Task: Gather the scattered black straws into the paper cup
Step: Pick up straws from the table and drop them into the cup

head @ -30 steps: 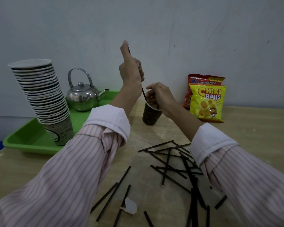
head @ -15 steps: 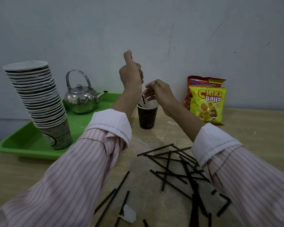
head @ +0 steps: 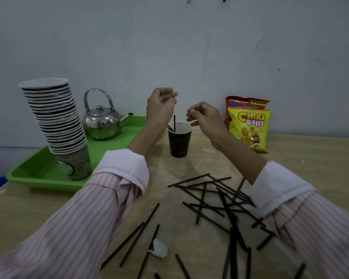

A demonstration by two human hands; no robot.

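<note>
A dark paper cup (head: 178,142) stands upright on the wooden table (head: 310,162), with one black straw (head: 174,122) sticking up out of it and other straw ends at its left rim. My left hand (head: 161,105) hovers just above and left of the cup, fingers loosely curled, holding nothing. My right hand (head: 203,115) hovers to the cup's upper right, also loosely curled and empty. Several scattered black straws (head: 216,200) lie crossed on the table near me, partly under my right sleeve.
A green tray (head: 38,174) at the left holds a tall leaning stack of paper cups (head: 56,125) and a steel kettle (head: 103,121). Two snack bags (head: 249,125) lean on the wall at the right. A scrap of white paper (head: 160,248) lies among the near straws.
My left hand lowered the straw into the cup and let it go. My right hand came off the cup's rim. Both hands now hang empty above the cup.
</note>
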